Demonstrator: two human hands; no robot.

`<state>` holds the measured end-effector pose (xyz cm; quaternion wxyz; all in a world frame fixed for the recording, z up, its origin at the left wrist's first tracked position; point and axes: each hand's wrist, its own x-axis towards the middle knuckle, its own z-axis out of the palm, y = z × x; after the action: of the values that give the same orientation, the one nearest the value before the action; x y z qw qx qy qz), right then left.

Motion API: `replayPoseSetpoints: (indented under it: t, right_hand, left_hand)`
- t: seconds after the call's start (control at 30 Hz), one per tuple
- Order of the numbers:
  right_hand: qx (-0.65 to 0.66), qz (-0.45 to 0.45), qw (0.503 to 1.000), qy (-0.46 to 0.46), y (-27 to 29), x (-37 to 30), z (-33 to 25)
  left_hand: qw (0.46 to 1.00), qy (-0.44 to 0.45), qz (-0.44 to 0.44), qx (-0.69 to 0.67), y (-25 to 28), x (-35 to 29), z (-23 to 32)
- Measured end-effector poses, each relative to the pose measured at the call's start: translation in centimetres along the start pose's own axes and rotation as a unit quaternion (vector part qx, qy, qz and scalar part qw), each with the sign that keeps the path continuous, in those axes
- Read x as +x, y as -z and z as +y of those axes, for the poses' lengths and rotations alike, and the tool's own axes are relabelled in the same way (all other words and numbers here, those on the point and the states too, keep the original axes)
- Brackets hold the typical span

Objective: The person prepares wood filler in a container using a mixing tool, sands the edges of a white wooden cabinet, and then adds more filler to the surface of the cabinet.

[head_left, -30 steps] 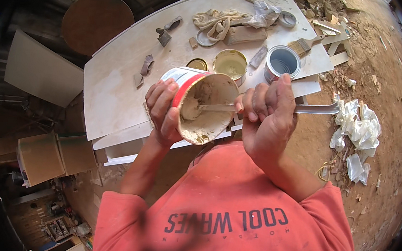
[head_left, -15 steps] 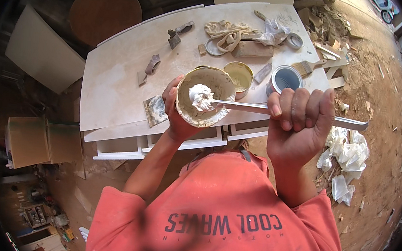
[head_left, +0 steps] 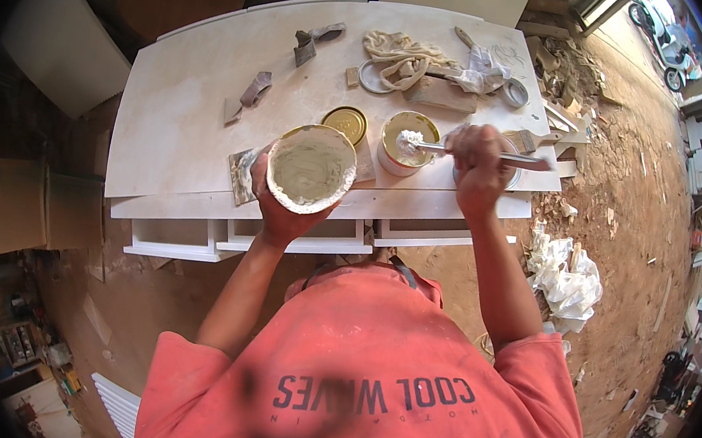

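My left hand (head_left: pixel 277 220) is wrapped round a round tub (head_left: pixel 312 169), tilted so its paste-smeared inside shows and its rim is caked white. In my right hand (head_left: pixel 481 168) is a long, flat metal tool (head_left: pixel 528 162), gripped in a fist. At the tool's left end sits a lump of white paste (head_left: pixel 410 142), over the mouth of an open tin (head_left: pixel 402 170) on the table. Whether the paste touches the tin's inside I cannot tell. A gold-coloured lid (head_left: pixel 345 123) lies just behind the tub. Another tin is mostly hidden behind my right hand.
The white tabletop (head_left: pixel 184 110) holds bent sandpaper pieces (head_left: pixel 256 89), a cream cloth (head_left: pixel 409 56), a block (head_left: pixel 443 94), a tape roll (head_left: pixel 514 92) and brushes. Open drawers (head_left: pixel 299 235) jut from its near side. White plastic bags (head_left: pixel 567 278) lie on the ground at right.
The paste lump on the tool has left the tub and is now over the open tin. My left hand has drawn the tub left and nearer. The head view has shifted.
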<state>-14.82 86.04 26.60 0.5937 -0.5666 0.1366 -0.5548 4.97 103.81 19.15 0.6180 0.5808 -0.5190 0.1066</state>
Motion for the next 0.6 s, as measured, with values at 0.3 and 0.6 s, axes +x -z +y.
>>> replayPoseSetpoints:
  t: [0.3,0.6]
  right_hand:
    - [-0.251,-0.257,0.933,0.026,2.1,-0.9,3.9]
    - [-0.205,-0.278,0.938,0.028,5.5,-0.7,5.2]
  left_hand:
    - [0.922,0.036,-0.379,-0.066,-1.0,0.0,0.0]
    - [0.873,0.026,-0.478,-0.094,-6.6,-0.3,0.1]
